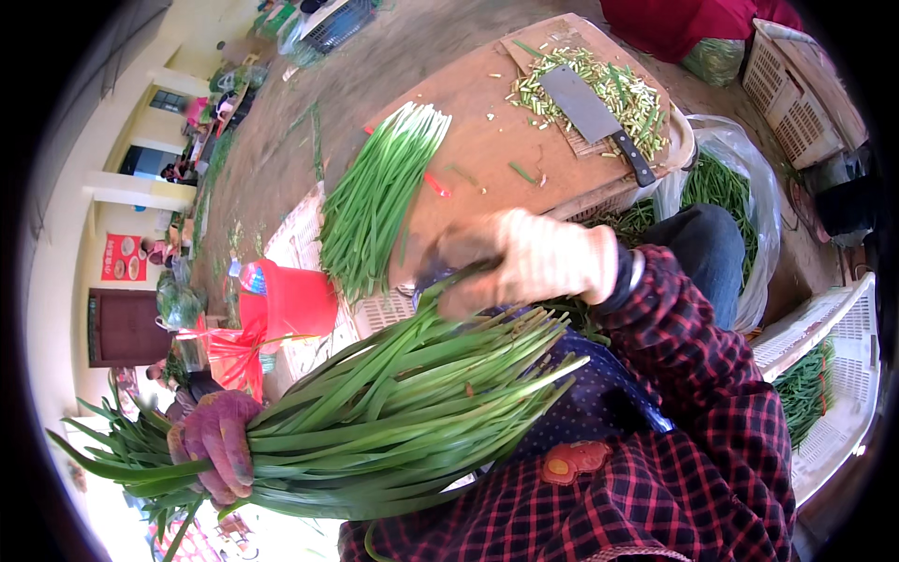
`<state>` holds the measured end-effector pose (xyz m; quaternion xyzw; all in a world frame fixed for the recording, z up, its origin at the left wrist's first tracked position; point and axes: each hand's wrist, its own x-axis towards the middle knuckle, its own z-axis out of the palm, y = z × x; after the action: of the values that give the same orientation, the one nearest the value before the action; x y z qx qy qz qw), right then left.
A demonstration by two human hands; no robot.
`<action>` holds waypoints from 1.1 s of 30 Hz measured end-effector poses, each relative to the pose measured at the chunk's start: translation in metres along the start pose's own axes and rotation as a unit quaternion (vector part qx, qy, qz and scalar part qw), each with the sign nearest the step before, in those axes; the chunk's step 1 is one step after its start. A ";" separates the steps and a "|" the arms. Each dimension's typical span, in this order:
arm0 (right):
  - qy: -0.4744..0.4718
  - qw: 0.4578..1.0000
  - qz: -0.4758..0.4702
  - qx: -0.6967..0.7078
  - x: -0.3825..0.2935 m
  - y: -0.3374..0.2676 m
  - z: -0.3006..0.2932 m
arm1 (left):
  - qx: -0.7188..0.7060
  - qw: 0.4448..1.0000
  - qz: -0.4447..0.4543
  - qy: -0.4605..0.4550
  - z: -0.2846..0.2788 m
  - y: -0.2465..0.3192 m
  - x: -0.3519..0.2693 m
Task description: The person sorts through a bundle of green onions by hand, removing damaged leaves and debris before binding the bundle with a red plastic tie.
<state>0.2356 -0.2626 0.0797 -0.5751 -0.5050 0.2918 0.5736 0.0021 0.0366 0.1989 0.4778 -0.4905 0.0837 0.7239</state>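
Note:
My left hand (214,446), in a stained purple glove, grips a large bunch of garlic chives (393,421) near its leaf tips. The bunch lies slantwise across my lap, its pale stem ends towards the right. Above those ends is my right hand (527,263), in a pale glove with dirty fingers, blurred by motion. A few chive leaves (460,275) run between its thumb and fingers. Beyond it, another chive bundle (386,197) rests on a wooden board (484,154), white ends aligned. A cleaver (579,105) with a black handle lies on chopped stem ends (639,98).
Red tape (437,185) lies on the board. A red bucket (291,298) and red plastic strips (239,351) are at the left. To the right are a clear bag of greens (762,211) and white plastic crates (836,421). People work in the background.

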 end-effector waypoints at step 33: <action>0.192 0.975 0.098 0.049 -0.094 0.096 0.023 | -0.055 0.994 0.075 0.056 0.009 -0.041 0.020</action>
<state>0.2082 -0.3245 -0.0384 -0.6384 -0.3114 0.2549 0.6561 0.0303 0.0011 0.1906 0.3940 -0.4874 0.1373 0.7670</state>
